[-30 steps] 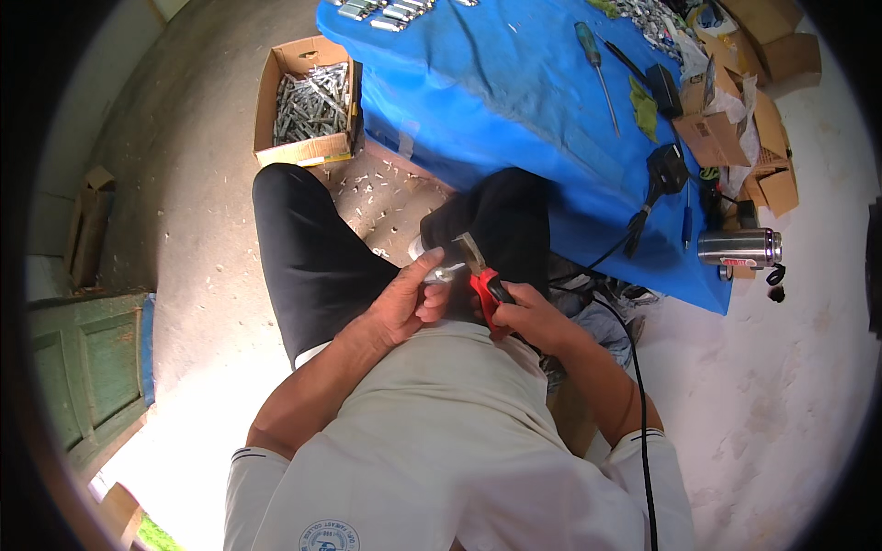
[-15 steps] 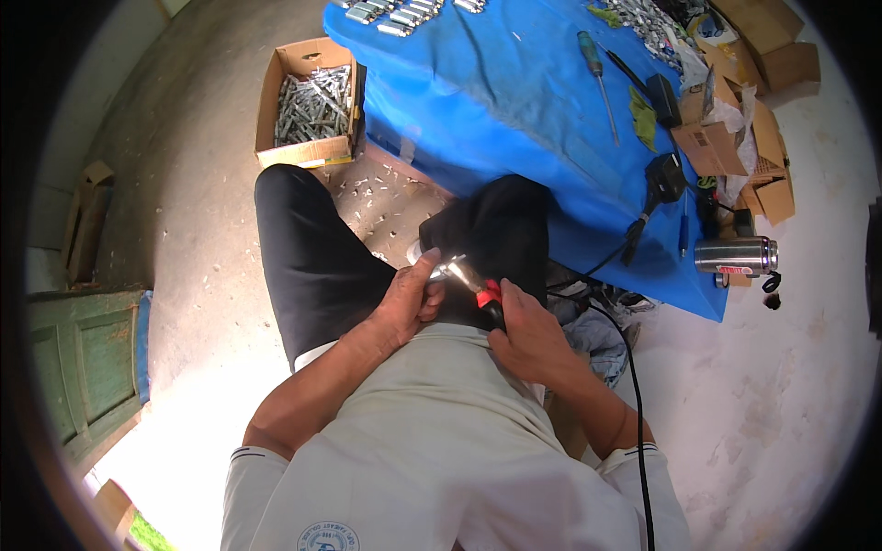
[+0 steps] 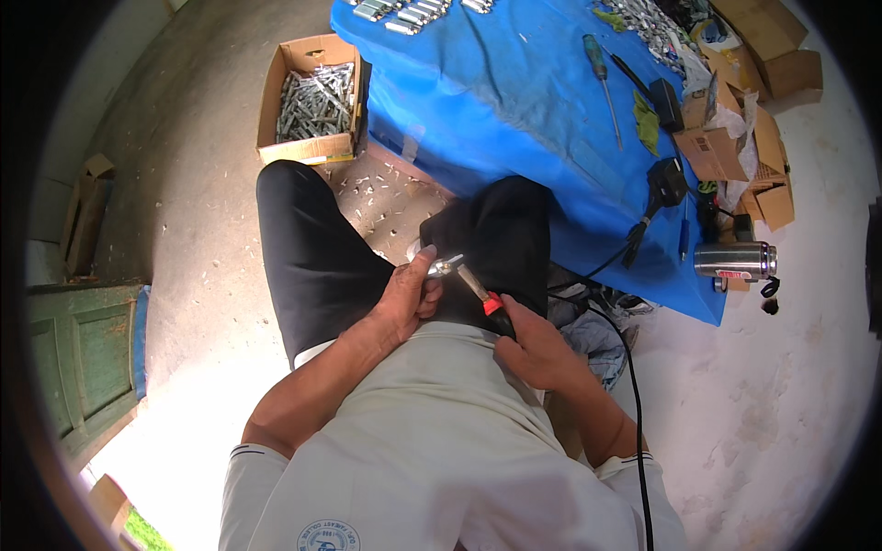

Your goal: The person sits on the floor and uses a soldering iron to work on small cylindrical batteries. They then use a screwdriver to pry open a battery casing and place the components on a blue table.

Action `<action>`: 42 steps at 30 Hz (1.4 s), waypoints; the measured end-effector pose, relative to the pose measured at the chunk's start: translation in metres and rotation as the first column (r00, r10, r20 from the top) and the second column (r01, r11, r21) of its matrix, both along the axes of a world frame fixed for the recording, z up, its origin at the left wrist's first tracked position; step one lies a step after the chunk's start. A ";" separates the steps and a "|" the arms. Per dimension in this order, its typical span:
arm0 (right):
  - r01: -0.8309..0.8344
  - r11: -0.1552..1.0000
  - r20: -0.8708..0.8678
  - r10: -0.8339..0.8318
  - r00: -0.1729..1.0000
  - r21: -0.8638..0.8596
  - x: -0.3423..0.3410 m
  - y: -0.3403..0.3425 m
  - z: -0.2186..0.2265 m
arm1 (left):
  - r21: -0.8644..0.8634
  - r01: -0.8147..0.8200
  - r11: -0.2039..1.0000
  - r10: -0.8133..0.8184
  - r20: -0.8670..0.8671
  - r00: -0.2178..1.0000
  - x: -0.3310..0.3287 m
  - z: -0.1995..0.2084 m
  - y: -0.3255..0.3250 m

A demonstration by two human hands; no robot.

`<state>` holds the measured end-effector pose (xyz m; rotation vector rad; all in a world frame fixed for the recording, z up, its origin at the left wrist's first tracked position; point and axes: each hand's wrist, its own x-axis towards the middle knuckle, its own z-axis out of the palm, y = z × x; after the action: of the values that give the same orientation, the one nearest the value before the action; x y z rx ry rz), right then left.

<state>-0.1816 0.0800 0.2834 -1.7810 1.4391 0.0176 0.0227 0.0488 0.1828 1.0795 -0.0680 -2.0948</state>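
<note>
I sit with black trousers, hands over my lap. My left hand (image 3: 409, 296) pinches a small shiny metal part (image 3: 445, 267) between thumb and fingers. My right hand (image 3: 536, 347) grips the black and red handle of a corded tool (image 3: 485, 299) with a thin metal shaft; its tip touches the metal part. A black cable (image 3: 632, 386) runs from the tool past my right arm. The underside of the part is hidden by my fingers.
A blue cloth-covered table (image 3: 514, 101) stands ahead with metal pieces, a screwdriver (image 3: 603, 75), black adapters and cardboard boxes (image 3: 712, 138). An open box of metal parts (image 3: 310, 99) sits on the floor at left. A steel flask (image 3: 735, 261) lies at right. Green wooden door (image 3: 78, 354) at left.
My right hand has slid down and back along the tool toward my body. The left hand keeps its pinch on the metal part in about the same place.
</note>
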 end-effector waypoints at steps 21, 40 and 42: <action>0.017 0.993 -0.087 -0.007 0.996 0.113 0.036 -0.009 0.001 | -0.279 -0.044 0.959 0.147 0.358 0.922 0.001 0.006 0.004; -0.004 0.999 -0.176 -0.002 0.984 -0.033 0.048 -0.007 -0.004 | -0.298 0.003 0.955 0.111 0.363 0.925 0.004 -0.003 0.004; -0.013 0.998 -0.210 0.000 0.978 -0.059 0.051 -0.007 -0.004 | -0.292 -0.005 0.956 0.106 0.329 0.938 0.005 -0.003 0.004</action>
<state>-0.1310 0.0734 0.2794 -1.8778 1.5974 0.1718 0.0278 0.0528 0.1798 1.2342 -0.4916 -1.7578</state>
